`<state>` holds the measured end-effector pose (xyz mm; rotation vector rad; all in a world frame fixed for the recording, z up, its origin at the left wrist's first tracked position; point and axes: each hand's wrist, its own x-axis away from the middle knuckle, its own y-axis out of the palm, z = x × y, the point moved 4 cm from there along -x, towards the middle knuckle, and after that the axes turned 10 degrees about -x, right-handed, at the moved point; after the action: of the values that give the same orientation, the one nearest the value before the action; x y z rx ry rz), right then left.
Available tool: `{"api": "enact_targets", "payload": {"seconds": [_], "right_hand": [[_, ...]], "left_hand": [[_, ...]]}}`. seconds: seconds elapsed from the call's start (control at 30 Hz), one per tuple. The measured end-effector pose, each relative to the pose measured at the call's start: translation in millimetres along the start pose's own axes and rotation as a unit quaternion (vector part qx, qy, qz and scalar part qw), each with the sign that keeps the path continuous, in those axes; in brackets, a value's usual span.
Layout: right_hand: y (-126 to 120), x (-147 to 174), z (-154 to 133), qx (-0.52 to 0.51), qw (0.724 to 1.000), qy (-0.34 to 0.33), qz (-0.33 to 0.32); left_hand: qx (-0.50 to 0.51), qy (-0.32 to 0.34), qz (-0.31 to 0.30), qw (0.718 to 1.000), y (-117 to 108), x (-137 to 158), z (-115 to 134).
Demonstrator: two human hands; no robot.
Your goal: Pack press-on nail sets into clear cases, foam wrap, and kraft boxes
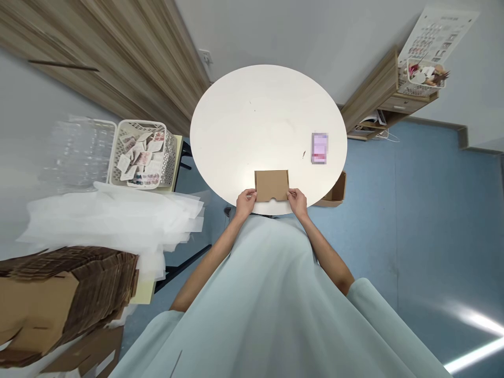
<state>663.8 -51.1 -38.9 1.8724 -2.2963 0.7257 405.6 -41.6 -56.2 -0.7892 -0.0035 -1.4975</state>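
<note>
A small brown cardboard box [271,185] with its lid down lies near the front edge of the white oval table [260,126]. My left hand [246,201] pinches its front left corner, and my right hand [298,201] pinches the front right corner. A half-round notch shows in the middle of the box's near edge. The inside of the box is hidden. To the right on the table lies a pinkish-purple rectangular item [319,148], blurred out.
On the left, a white basket [167,152] holds small printed packets, near white foam sheets [114,218] and stacked flat cardboard [98,283]. An open carton [336,191] stands below the table's right edge. A wooden cabinet [378,94] is at the right.
</note>
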Motion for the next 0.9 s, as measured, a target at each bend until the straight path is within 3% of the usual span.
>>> {"api": "enact_targets", "payload": {"seconds": [0.43, 0.63, 0.9], "right_hand": [[1, -7, 10, -0.002, 1.000, -0.011, -0.003], [1, -8, 11, 0.022, 1.000, 0.005, 0.002], [0, -15, 9, 0.054, 0.998, 0.012, -0.004]], "left_hand": [[-0.010, -0.021, 0.028, 0.999, 4, -4, -3], [-0.061, -0.049, 0.021, 0.997, 3, -5, -7], [-0.114, 0.005, 0.038, 0.993, 1, -5, 2]]}}
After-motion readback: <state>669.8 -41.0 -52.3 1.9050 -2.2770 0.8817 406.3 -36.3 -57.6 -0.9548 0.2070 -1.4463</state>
